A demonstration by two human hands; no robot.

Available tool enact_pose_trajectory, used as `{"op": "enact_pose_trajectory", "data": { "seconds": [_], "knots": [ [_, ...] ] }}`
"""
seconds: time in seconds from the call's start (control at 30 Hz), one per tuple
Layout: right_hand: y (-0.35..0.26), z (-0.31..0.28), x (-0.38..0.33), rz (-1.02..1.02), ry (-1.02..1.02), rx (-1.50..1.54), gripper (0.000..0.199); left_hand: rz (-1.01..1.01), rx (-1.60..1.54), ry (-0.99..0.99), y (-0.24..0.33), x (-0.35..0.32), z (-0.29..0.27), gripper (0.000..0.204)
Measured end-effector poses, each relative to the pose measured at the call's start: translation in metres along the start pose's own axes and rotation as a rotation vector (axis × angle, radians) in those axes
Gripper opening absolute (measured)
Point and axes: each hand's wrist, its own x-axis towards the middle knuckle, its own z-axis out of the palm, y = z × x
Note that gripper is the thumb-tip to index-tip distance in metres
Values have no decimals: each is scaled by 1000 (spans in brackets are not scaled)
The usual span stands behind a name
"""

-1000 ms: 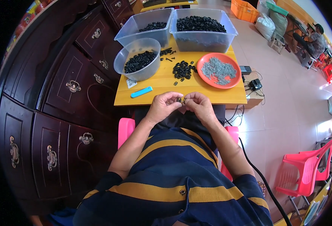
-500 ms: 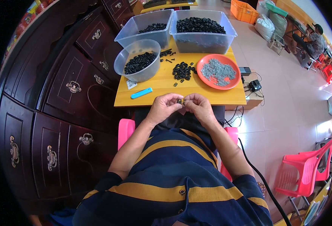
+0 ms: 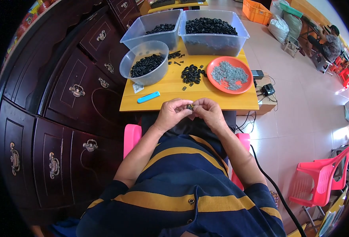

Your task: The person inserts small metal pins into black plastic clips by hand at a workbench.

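Note:
Just off the table's near edge, my left hand (image 3: 171, 114) pinches a small black part (image 3: 190, 107) between thumb and fingertips. My right hand (image 3: 208, 113) meets it from the other side, its thumb and fingers pressed together on the same part; fine detail there is too small to make out. Ahead of the hands lies a loose heap of small black oval parts (image 3: 191, 74). To its right, an orange-red plate (image 3: 242, 90) holds many thin silvery metal pieces (image 3: 227, 74). A blue knife-like tool (image 3: 148, 97) rests left of my hands.
A round clear tub (image 3: 144, 75) and two rectangular clear bins (image 3: 214, 43) with black parts stand on the yellow table (image 3: 170, 93). Dark drawers (image 3: 52, 134) line the left. Pink chairs (image 3: 318, 177) are at right. A seated person (image 3: 330, 44) works far right. A black cable (image 3: 277, 193) hangs beside me.
My hands stay nearly in place, with the small part turned slightly between the fingertips. The far person's arm has risen a little.

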Motion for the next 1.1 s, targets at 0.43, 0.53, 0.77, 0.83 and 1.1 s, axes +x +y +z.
{"op": "enact_pose_trajectory", "data": {
  "seconds": [0.43, 0.53, 0.77, 0.83, 1.1],
  "knots": [
    [-8, 2, -2, 36, 7, 32, 10, 95, 179, 42, -2, -1, 2, 31],
    [-9, 2, -3, 74, 25, 72, 10, 115, 193, 61, 1, 0, 3, 30],
    [-9, 3, -4, 104, 15, 80, 10, 134, 242, 56, 6, 1, 0, 29],
    [-9, 2, -3, 107, 15, 66, 10, 137, 251, 50, 7, 1, -1, 29],
    [-8, 2, -3, 116, 3, 49, 11, 186, 333, 20, 10, 1, -2, 30]
  ]
}}
